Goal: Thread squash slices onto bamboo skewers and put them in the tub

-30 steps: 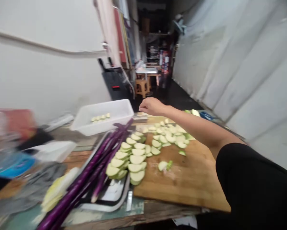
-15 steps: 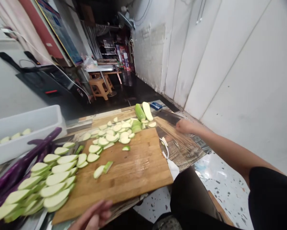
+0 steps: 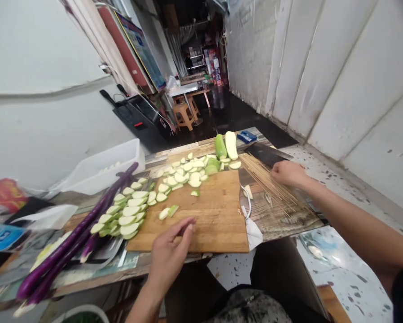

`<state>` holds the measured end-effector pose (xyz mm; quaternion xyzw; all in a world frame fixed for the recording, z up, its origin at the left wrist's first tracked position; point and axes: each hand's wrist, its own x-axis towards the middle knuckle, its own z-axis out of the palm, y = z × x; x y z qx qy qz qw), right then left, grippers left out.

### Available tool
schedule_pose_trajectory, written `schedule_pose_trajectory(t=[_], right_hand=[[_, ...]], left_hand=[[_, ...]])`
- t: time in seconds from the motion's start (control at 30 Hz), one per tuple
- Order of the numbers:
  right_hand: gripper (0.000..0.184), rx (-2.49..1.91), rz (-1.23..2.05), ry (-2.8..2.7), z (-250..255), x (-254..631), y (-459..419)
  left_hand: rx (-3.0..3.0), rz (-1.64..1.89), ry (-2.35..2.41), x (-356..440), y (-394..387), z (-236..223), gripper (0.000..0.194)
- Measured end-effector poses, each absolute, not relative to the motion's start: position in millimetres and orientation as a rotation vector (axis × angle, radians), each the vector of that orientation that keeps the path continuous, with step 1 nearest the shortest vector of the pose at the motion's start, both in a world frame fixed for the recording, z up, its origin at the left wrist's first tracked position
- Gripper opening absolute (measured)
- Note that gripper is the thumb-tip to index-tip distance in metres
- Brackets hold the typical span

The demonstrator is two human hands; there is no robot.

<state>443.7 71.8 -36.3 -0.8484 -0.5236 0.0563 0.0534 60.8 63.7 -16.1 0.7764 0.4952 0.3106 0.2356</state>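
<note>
My left hand [image 3: 171, 246] hovers over the near edge of the wooden cutting board [image 3: 211, 224], thumb and fingers apart with nothing between them. At the right, my right hand [image 3: 288, 172] has its fingers closed beside a dark knife blade [image 3: 267, 154] and over the edge of a spread of bamboo skewers [image 3: 265, 179]. What those fingers hold, if anything, is hidden. Green-skinned, pale-fleshed vegetable slices [image 3: 132, 211] lie in overlapping rows left of the board. More slices [image 3: 188, 168] are scattered along its far side, beside two larger green pieces [image 3: 225, 146].
Long purple eggplants [image 3: 76, 233] lie at the left, near a white plastic tub [image 3: 103, 166]. A blue packet [image 3: 247, 137] sits at the far table corner. A white cord [image 3: 248, 202] hangs at the board's right end. A white wall [image 3: 343, 67] stands to the right.
The camera view has turned left and shows more of the left side. My left hand has risen from the board's near left corner towards its middle edge. My right hand stays beside the knife.
</note>
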Motion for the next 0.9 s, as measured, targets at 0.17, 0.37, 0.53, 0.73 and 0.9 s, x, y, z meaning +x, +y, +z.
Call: schedule_pose_trajectory(t=[0.17, 0.37, 0.53, 0.73, 0.9], right_hand=[[0.022, -2.371, 0.1, -1.467, -31.3, 450.2, 63.2], [0.021, -2.016, 0.333, -1.305, -26.5, 455.6, 58.6], [0.02, -1.687, 0.529, -1.085, -24.7, 454.4, 56.7], [0.021, -1.301, 0.801, -0.909, -11.8, 431.6, 33.9], [0.02, -1.217, 0.895, -0.846, -12.4, 403.1, 11.1]], left_hand=[[2.376, 0.91, 1.311, 92.1, 114.5, -14.2, 0.025], [2.684, 0.877, 1.211, 141.4, 175.0, -19.6, 0.027], [2.923, 0.715, 1.147, 166.6, 202.6, -29.9, 0.024], [3.037, 0.52, 1.292, 174.8, 207.2, -34.3, 0.022], [2.991, 0.51, 1.36, 176.0, 208.3, -35.8, 0.019]])
